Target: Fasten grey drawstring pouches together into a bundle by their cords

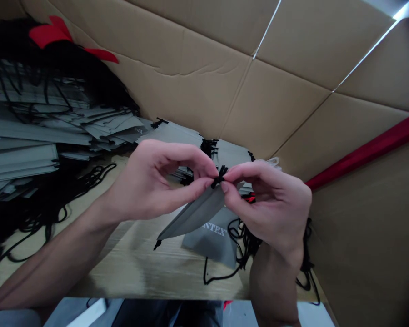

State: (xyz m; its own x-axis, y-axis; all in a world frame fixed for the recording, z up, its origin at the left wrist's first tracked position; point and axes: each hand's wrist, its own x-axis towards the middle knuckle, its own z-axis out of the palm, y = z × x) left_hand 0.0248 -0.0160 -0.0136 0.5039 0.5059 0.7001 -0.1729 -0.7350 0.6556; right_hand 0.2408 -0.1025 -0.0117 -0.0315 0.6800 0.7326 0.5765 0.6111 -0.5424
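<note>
Near the middle of the view, my left hand and my right hand meet at a small black cord knot. Thumb and forefinger of each hand pinch the cord from opposite sides. From the knot hangs a grey drawstring pouch, tilted down to the left, with another black knot at its lower left corner. Below it, a second grey pouch with white "INTEX" lettering lies on the table. Loose black cord lies partly behind my right wrist.
Stacked grey pouches and bundles of black cord with red strips fill the left. More pouches stand behind my hands against a cardboard wall. A red band runs along the right.
</note>
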